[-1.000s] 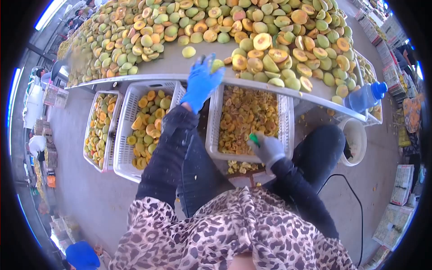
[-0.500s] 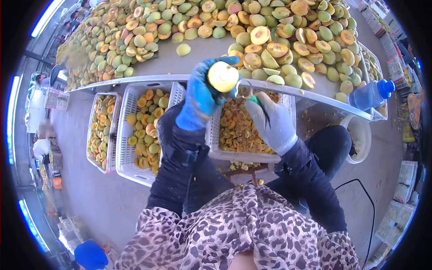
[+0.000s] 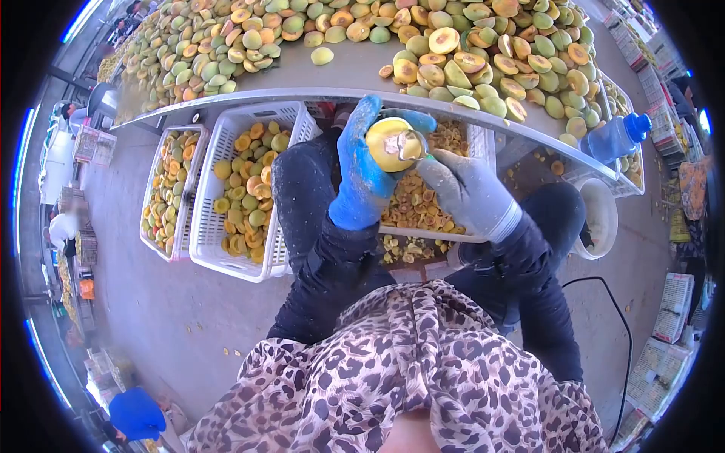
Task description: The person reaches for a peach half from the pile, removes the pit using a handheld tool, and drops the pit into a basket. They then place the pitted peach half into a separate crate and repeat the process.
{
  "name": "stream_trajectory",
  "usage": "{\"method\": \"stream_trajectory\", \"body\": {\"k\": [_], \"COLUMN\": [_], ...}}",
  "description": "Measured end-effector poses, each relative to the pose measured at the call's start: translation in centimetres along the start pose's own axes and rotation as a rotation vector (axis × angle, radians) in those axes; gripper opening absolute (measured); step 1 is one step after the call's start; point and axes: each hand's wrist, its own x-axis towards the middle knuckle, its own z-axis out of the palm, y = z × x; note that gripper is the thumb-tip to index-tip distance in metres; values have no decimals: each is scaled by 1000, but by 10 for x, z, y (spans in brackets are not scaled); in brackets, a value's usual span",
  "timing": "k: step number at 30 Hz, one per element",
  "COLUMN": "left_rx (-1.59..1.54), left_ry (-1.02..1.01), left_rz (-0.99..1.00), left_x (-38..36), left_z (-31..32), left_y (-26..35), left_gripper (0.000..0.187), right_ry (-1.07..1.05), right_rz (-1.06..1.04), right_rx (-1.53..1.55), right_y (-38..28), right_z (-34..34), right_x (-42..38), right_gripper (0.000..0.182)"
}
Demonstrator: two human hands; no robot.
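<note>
My left hand (image 3: 356, 181), in a blue glove, grips a yellow peach half (image 3: 381, 151) with its cut face turned up. The fingers wrap around the far side of the fruit. In a grey-white glove, my right hand (image 3: 472, 195) is closed on a pitting tool (image 3: 417, 145) with a curved metal loop and a bit of green at its handle. The loop lies against the middle of the cut face, where the flesh looks pale and rough. Most of the handle is hidden by the fingers.
Many peach halves (image 3: 521, 68) cover the metal table (image 3: 340, 72) ahead. Below stand a white crate (image 3: 291, 234) of halves, a narrower crate (image 3: 172, 189) beside it, and a crate of scraps (image 3: 423, 204) under my hands. A blue-capped bottle (image 3: 612, 140) and white bucket (image 3: 602, 219) are right.
Both hands have shifted slightly right and down. The peach half now shows its cut face more clearly, and the tool's loop has come onto it. The view has shifted a little.
</note>
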Motion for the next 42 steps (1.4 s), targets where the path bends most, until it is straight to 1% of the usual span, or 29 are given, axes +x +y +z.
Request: {"method": "stream_trajectory", "body": {"k": [3,5,7,8,9,10,11,12,13,15,17,19,20,21,22,23,24,25,27,29,30,31,32,33,35,36,39,40,42], "left_rx": [76,76,74,-86,-88,65,216,-95,-97,-255,-291,160,191,183,104,27,-72,-75,-126,-33,-82,-134,-235,-237,-32,78,78,-78,-91], "left_ry": [-136,-60,265,302,302,245,182,181,176,212,268,153,83,73,83,92,215,210,192,185,199,213,375,372,221,69,144,233,228], "left_rz": [-6,84,159,149,145,163,186,-74,-76,-156,-145,135,16,11,-105,-215,-190,-201,-222,-248,-163,-77,-89,-90,-24,-108,-138,-92,-136], "left_x": [2,-2,-5,-6,-5,-5,-4,-2,-4,-6,-9,-8,-5,-4,-4,-2,-5,-7,-8,-9,-10,-10,-13,-14,-15,-14,-19,-20,-20], "left_z": [-2,17,29,33,34,37,39,40,38,35,39,45,46,43,41,41,50,49,44,43,44,47,59,57,46,42,49,47,41], "left_y": [6,-1,-12,-17,-16,-15,-11,-5,-4,-5,-7,-1,8,7,5,3,4,1,-5,-8,-7,-5,-1,-4,-9,-5,-6,-15,-16], "left_gripper": [50,59,58,57,57,57,58,56,56,52,50,50,52,52,53,54,56,56,59,61,61,62,58,58,54,53,56,60,61], "right_ry": [-99,-79,-316,-314,-245,-179,-178,-93,-9,-12,-295,-278,-162,-42,-45,-35,-159,-286,-317,-198,-185,-252,-319,-316,-312,-303,-478,-452,-461], "right_rz": [-7,-12,599,597,470,349,355,163,-28,-33,495,460,216,-30,-33,-28,239,508,533,112,122,327,529,531,358,366,614,591,595], "right_rx": [-174,-162,362,359,257,156,152,-1,-152,-227,352,381,102,-180,-179,-188,43,285,269,-83,-82,193,476,475,142,147,342,459,452], "right_y": [-4,-10,-29,-30,-30,-30,-20,-2,5,-4,-25,-18,1,6,7,4,-11,-20,-9,11,4,-12,-20,-21,-20,-19,-16,-14,-9], "right_z": [-13,-16,-26,-26,-25,-24,-21,-15,-12,-11,-15,-12,-4,-2,-2,-7,-14,-16,-14,-5,-7,-11,-12,-11,-11,-13,-25,-20,-16], "right_x": [-1,-2,-2,-2,-4,-8,-10,-10,-10,-13,-15,-17,-20,-19,-19,-20,-19,-21,-21,-23,-25,-24,-25,-25,-21,-22,-24,-28,-29], "right_gripper": [34,36,36,36,37,38,38,39,40,41,39,41,42,44,45,45,46,46,50,49,49,47,46,46,42,42,58,58,57]}}
